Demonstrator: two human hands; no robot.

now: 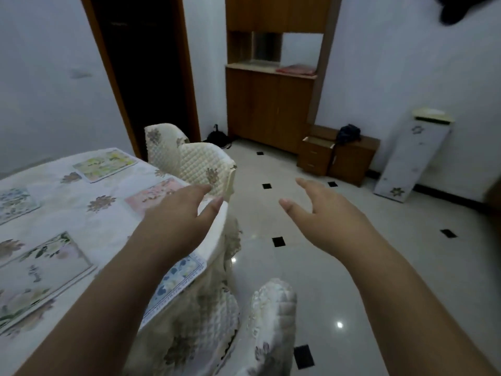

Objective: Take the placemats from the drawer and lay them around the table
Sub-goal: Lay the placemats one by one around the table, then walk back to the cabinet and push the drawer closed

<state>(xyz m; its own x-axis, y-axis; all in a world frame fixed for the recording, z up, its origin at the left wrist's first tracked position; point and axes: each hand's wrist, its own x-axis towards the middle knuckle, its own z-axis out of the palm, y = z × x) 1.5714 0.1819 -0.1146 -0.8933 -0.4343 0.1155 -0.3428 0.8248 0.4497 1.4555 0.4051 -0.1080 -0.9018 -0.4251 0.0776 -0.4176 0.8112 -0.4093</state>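
Note:
Several floral placemats lie on the cloth-covered table [108, 221] at the left: a yellow-green one [105, 164] at the far side, a pink one [151, 198] near the right edge, a blue one [179, 278] under my left forearm, a green-white one [40, 270] and a pale blue one [13, 203]. My left hand [179, 213] hovers over the table's right edge, fingers straight, holding nothing. My right hand [322, 210] is stretched out over the floor, open and empty. A small wooden drawer unit [315, 156] stands by the far wall with its top drawer [318, 139] pulled open.
Chairs with quilted cream covers stand at the table's far right [200, 164] and near side [271, 316]. A tall wooden cabinet [271, 104] holds a red item [296, 69] on its counter. A white panel [409, 156] leans on the right wall. Dark doorway [146, 71] at the back.

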